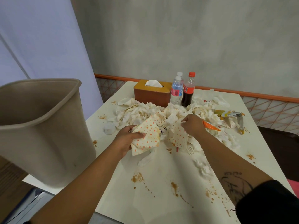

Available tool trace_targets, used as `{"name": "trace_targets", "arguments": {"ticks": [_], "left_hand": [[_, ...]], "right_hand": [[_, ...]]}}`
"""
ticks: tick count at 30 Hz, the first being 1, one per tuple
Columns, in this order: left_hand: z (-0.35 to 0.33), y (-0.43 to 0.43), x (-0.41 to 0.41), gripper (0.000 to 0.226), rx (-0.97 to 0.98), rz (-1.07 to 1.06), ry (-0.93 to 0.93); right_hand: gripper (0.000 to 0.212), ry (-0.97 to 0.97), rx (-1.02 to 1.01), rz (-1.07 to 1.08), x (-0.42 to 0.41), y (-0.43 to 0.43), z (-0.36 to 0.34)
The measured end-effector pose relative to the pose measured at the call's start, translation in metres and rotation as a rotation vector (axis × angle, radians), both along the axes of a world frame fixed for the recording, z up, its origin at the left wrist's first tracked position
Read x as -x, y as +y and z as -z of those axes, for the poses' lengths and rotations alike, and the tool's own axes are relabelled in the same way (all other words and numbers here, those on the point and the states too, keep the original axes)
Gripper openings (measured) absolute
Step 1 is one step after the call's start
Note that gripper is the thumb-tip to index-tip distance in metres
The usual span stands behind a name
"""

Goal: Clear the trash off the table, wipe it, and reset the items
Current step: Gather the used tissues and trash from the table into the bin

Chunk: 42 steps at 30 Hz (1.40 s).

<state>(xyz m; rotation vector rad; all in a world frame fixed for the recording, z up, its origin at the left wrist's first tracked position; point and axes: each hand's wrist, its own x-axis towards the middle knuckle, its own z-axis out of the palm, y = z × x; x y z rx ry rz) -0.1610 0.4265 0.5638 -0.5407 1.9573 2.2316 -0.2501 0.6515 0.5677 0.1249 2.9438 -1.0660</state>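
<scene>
A white table (161, 183) is spattered with brown sauce stains and carries a heap of crumpled white tissues (142, 112) across its middle. My left hand (127, 139) grips a cream wrapper with orange dots (146, 136) at the near edge of the heap. My right hand (192, 125) pinches the top of a second dotted wrapper (178, 136) just to the right. An orange snack packet (210, 126) pokes out behind my right wrist. A beige trash bin (40, 126) stands at the table's left side, close to my left arm.
An orange-brown tissue box (152, 92), two water bottles (176, 91) and a cola bottle (188, 91) stand at the far side. A yellow snack wrapper (229, 113) lies right. A clear plastic lid (109, 128) and a white plastic fork (191, 150) lie near the heap. A dark seat (281, 151) borders the right.
</scene>
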Motion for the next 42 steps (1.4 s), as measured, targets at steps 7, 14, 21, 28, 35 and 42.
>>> {"name": "trace_targets", "arguments": {"ticks": [7, 14, 21, 28, 35, 42], "left_hand": [[-0.023, 0.008, 0.002, 0.034, 0.006, -0.004, 0.058], [-0.077, 0.004, -0.002, 0.046, 0.060, -0.128, 0.219], [-0.159, -0.024, -0.027, 0.038, 0.165, -0.293, 0.400], [-0.243, -0.079, -0.075, 0.027, 0.470, -0.465, 0.473], [-0.237, -0.149, -0.107, 0.028, 0.533, -0.576, 0.336], [-0.199, -0.181, -0.104, 0.028, 0.809, -0.479, 0.044]], "right_hand": [[0.015, 0.155, 0.157, -0.017, -0.003, -0.012, -0.053], [0.014, 0.297, 0.268, -0.137, -0.016, -0.047, -0.110], [0.016, 0.471, 0.400, -0.288, -0.025, -0.102, -0.188], [0.020, 0.453, 0.612, -0.463, -0.043, -0.172, -0.255], [0.013, 0.290, 0.613, -0.653, -0.073, -0.254, -0.246], [0.012, 0.163, 0.262, -0.711, -0.077, -0.308, -0.200]]}}
